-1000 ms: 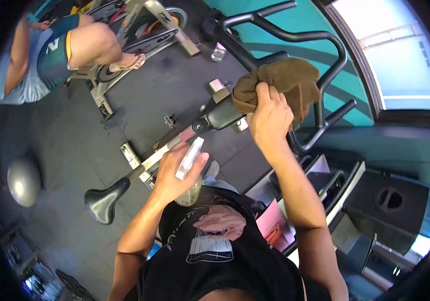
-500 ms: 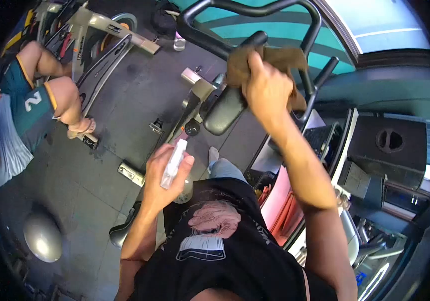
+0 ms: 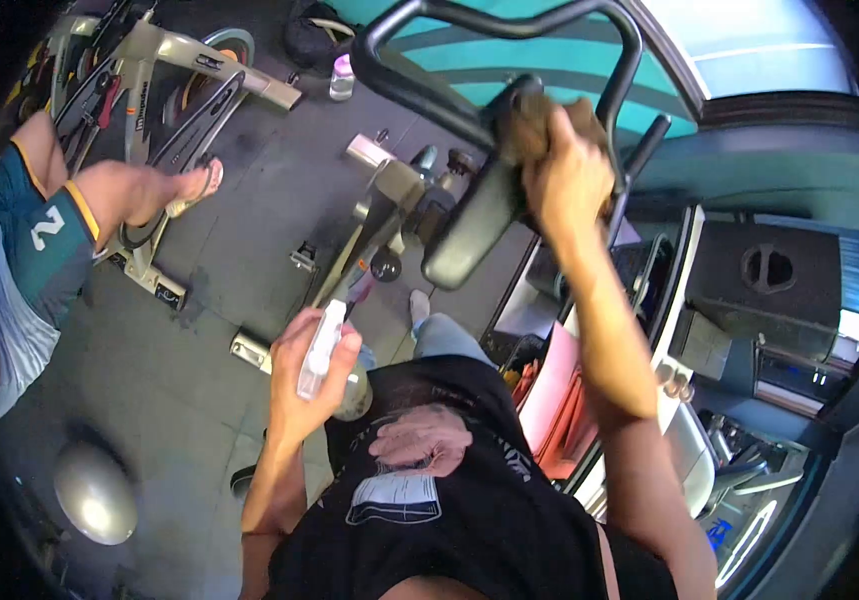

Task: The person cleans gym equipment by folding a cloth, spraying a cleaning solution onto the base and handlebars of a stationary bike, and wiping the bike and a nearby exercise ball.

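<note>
My left hand (image 3: pixel 301 372) is wrapped round a spray bottle with a white top (image 3: pixel 323 345), held upright in front of my shirt. Its round, clear lower part shows beside my palm. My right hand (image 3: pixel 571 180) grips a brown cloth (image 3: pixel 524 128) and presses it on the centre of the black handlebar (image 3: pixel 427 95) of an exercise bike. Below the cloth a padded black arm rest (image 3: pixel 464 240) points toward me. The cloth is bunched under my fingers and slightly blurred.
At the left a person in green shorts (image 3: pixel 44 235) sits by another bike (image 3: pixel 164 60). A silver ball (image 3: pixel 96 492) lies on the dark floor. A clear bottle (image 3: pixel 341 78) stands beyond. To the right are a shelf with red items (image 3: pixel 561 420) and a black speaker box (image 3: pixel 764 270).
My right hand and the cloth have moved right and slightly down across the handlebar. My left hand has shifted a little left with the spray bottle. The other person's foot has moved up and right.
</note>
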A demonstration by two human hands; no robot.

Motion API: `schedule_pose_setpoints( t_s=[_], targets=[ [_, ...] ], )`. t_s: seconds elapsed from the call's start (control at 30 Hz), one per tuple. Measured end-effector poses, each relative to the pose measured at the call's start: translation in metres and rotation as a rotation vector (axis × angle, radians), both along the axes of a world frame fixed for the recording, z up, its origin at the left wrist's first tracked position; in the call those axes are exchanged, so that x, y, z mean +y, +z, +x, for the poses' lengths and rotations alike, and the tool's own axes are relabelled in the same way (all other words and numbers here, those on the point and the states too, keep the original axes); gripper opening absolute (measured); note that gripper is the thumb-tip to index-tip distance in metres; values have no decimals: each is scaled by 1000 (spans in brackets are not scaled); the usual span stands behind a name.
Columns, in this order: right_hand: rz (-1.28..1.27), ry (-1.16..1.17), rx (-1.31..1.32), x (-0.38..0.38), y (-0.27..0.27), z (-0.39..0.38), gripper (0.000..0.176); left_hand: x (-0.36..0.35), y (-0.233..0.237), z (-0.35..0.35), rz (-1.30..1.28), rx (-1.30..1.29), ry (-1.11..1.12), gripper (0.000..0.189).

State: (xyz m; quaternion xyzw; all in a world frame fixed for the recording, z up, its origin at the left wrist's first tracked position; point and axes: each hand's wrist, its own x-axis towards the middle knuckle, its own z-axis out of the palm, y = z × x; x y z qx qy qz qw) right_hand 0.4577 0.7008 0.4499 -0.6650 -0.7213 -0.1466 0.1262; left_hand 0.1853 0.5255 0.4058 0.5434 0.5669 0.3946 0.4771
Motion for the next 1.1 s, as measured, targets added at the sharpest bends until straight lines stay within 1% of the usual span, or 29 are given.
schedule_pose_setpoints(
  t_s=[0.03, 0.07, 0.1, 0.13, 0.17, 0.2, 0.23, 0.27, 0.33, 0.37, 0.4, 0.43, 0.47, 0.5, 0.53, 0.6, 0.63, 0.67, 0.73, 0.8, 0.83, 0.87, 0.93, 1.0, 1.03, 1.07, 1.1],
  targets=[
    [-132, -1, 62, -21, -4, -8, 35, 0, -7, -2, 9, -23, -4, 30],
    [-255, 19, -34, -53, -4, -26, 42, 0, -10, -5, 3, -34, -25, 31],
    [-47, 162, 52, -59, -25, -17, 46, 0, -9, -4, -63, -43, -14, 33],
    [178, 319, 133, -56, -39, -14, 50, 6, -9, -3, -64, -43, -14, 33],
    [100, 298, 154, -56, -41, -9, 47, 8, -8, -1, -70, -29, -30, 33],
    [21, 265, 180, -55, -29, -14, 45, 9, -7, -1, -77, -11, -57, 33],
    [-231, 52, 145, -44, -8, -20, 30, 10, -6, 0, -87, -6, -77, 33],
    [-192, 49, 14, -28, -2, -23, 27, 12, -6, 2, -74, -4, -76, 33],
    [-99, 75, 3, -18, -1, -26, 19, 11, -4, 5, -52, -2, -78, 32],
    [-98, 105, 21, -26, 0, -26, 18, 9, -3, 6, -31, -5, -63, 32],
    [-28, 188, -25, -47, -6, -26, 20, 9, -1, 6, -5, -7, -51, 32],
    [32, 297, -98, -74, -24, -22, 30, 10, 0, 5, 24, -6, -50, 32],
    [-474, 119, 96, -97, -5, -47, 43, 7, 1, 4, 31, 5, -67, 29],
    [-566, 172, 147, -120, -9, -54, 51, 3, 0, 4, 29, 17, -87, 26],
    [-124, 403, 42, -119, -18, -49, 51, 1, -3, 6, 36, 20, -93, 26],
    [-220, 343, 106, -100, -23, -44, 49, -2, -11, 7, 40, 43, -100, 28],
    [-4, 420, 18, -77, -19, -41, 41, -6, -10, 7, 24, 53, -123, 28],
    [-59, 357, -5, -48, -7, -43, 32, -9, -7, 10, 30, 53, -123, 30],
    [-115, 267, -8, -23, -12, -50, 25, -13, -3, 13, 46, 57, -112, 31],
    [-33, 251, 124, -58, -20, -56, 26, -19, 0, 13, 14, 20, -58, 32],
    [-205, 282, 165, -86, -18, -62, 38, -18, -2, 12, 26, 21, -38, 32],
    [-315, 334, 125, -108, -22, -66, 46, -18, -5, 11, 35, 46, -55, 32],
    [-198, 448, 205, -106, -25, -67, 47, -15, -7, 12, 31, 73, -83, 31],
    [-436, 302, 115, -70, -8, -58, 37, -10, -6, 15, 16, 85, -96, 30],
    [-207, 229, 120, -42, -13, -55, 24, -10, -4, 17, 2, 94, -102, 30],
    [-88, 226, 107, -15, -13, -50, 23, -6, -2, 19, 24, 76, -65, 30],
    [-38, 244, 134, -17, -18, -52, 24, -7, 2, 19, 42, 59, -30, 29]
  ],
)
